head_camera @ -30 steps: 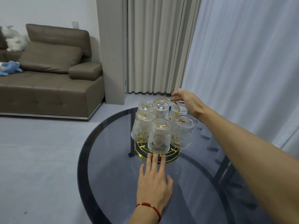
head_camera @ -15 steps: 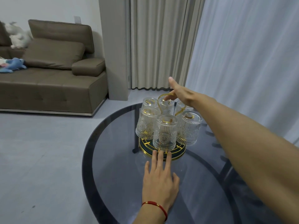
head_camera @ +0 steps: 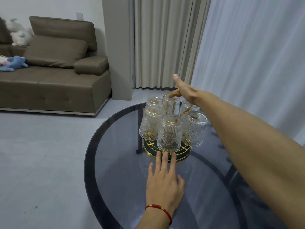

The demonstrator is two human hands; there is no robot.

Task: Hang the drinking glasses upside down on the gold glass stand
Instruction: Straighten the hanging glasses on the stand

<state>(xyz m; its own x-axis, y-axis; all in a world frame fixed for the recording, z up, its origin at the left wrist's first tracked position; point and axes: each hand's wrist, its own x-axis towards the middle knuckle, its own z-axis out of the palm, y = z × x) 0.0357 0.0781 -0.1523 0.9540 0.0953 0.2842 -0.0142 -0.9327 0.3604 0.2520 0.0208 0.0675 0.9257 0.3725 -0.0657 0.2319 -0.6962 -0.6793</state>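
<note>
Left hand (head_camera: 165, 184): lies flat, palm down, on the round smoked-glass tabletop (head_camera: 115, 162) at 6 o'clock from the stand. Fingers spread, holding nothing; the three longest fingertips (head_camera: 164, 156) touch the near rim of the stand's base. A red cord bracelet (head_camera: 159, 208) sits on the wrist.

Gold glass stand (head_camera: 181, 157): round gold-and-dark base, near the middle of the tabletop. Six ribbed drinking glasses (head_camera: 170, 133) are visible, all mouth-down on its prongs: one at 6 o'clock nearest the camera, one each at 8 and 4 o'clock, three more behind. No loose glass in view on the tabletop.

Right hand (head_camera: 186, 95): reaches in from 4 o'clock across the glasses to the gold loop handle (head_camera: 166, 97) at the top of the stand. Thumb is stretched out, pointing away; the fingers curl down at the loop, but they are hidden behind the palm, so I cannot tell whether they grip it.

Judgement: hanging looks complete; the step in hand appears to be steadying or shifting the loaded stand. Next move calls for a firm hold on the loop, base kept level, slow motion so the glasses do not swing and knock together.

Far: brown sofa (head_camera: 54, 76) at 10 o'clock, curtains (head_camera: 165, 42) at 12.
</note>
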